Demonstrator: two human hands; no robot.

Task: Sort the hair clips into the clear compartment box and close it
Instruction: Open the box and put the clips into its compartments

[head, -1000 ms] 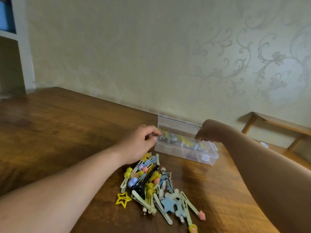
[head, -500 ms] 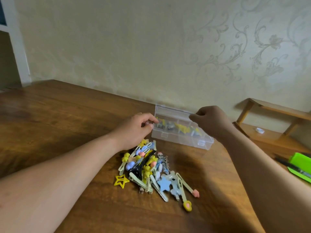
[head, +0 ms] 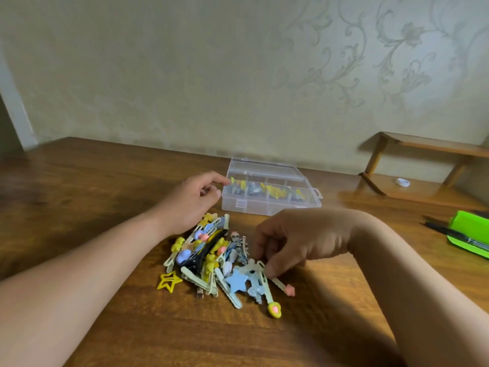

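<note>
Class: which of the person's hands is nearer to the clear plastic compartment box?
Left. The left hand is at the left end of the clear plastic compartment box; the right hand is nearer the camera, down on the pile of colourful hair clips.

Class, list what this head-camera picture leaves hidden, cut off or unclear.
Head view: the right hand hides, under its own fingers, whether it pinches a clip.
Head view: clips in the clear compartment box are too small to sort by compartment.
Head view: the green object is cut off by the right edge.
</note>
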